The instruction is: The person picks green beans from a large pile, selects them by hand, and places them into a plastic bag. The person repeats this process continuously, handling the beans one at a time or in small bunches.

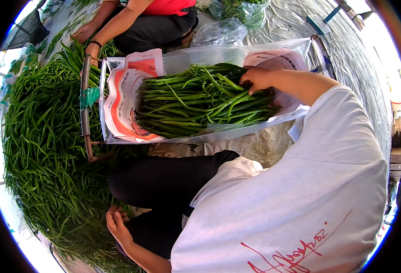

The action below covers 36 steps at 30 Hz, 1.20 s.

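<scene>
Long green chili peppers [200,102] lie lengthwise in a box-shaped frame lined with clear plastic film [193,56] and printed paper [122,99]. My right hand [258,80] reaches into the liner, its fingers bent around peppers at the right end of the layer. Some peppers on top lie crosswise over the straighter ones. Down by my knee, my left hand [120,221] is loosely curled, with nothing seen in it. It is close to a large heap of green peppers [50,143].
A metal bar [85,112] wrapped with green tape stands at the frame's left end. Across from me a crouching person's hand [93,53] holds peppers near this bar. Clear plastic bags [221,32] lie behind the frame. Plastic sheeting [354,68] covers the ground at right.
</scene>
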### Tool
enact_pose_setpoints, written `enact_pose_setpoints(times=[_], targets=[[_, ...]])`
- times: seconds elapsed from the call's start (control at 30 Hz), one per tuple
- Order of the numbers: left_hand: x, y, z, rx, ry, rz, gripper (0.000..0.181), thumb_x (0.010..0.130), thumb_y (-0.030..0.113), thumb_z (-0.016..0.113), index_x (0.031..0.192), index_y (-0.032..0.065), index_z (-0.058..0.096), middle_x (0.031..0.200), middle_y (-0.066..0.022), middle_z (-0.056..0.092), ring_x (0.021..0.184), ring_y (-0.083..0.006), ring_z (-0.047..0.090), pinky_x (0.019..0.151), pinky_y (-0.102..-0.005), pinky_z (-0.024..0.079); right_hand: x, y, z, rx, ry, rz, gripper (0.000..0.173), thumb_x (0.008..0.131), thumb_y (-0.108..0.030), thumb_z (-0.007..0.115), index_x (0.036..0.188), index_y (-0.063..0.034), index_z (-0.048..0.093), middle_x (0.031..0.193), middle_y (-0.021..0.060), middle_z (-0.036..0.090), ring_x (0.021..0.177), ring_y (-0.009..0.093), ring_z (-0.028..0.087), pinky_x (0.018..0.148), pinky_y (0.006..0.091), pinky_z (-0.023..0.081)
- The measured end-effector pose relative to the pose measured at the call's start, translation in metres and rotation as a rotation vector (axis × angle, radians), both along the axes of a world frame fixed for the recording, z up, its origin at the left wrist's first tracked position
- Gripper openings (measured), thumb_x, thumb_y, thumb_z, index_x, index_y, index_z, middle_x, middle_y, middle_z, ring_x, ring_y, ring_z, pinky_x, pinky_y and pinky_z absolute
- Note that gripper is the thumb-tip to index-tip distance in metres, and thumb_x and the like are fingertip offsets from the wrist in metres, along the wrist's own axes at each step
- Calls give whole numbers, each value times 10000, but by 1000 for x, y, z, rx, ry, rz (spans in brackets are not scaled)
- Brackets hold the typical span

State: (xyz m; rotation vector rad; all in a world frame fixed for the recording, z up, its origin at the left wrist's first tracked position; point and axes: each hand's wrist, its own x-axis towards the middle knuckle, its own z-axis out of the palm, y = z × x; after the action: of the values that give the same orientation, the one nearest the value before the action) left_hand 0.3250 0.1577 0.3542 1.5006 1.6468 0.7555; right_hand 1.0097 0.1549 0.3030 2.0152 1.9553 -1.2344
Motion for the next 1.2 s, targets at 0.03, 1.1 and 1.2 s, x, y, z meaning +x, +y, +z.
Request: enact_pose_setpoints(times=[0.03,1.1,1.2], targets=[[-1,0,-4,-12,-10,11,306,998,278,497,1134,25,605,938,-47,643,761,-119,572,661,-268,465,-5,0,4,40,-46,14,654,658,-104,827,1254,-29,567,1093,111,669,959,216,634,834,357,507],[-6,-5,-11,-66,41,2,280,989,236,511,1158,29,596,956,-51,654,771,-117,585,693,-273,475,-42,6,-8,357,-365,-109,357,780,-358,736,709,-28,621,775,159,649,756,326,630,664,447,473],[-7,-6,-5,-59,12,24,272,989,232,509,1152,34,599,963,-53,653,777,-117,585,700,-274,478,-48,12,10,409,-297,-59,362,832,-339,697,748,-8,579,755,168,630,714,315,615,654,430,466]])
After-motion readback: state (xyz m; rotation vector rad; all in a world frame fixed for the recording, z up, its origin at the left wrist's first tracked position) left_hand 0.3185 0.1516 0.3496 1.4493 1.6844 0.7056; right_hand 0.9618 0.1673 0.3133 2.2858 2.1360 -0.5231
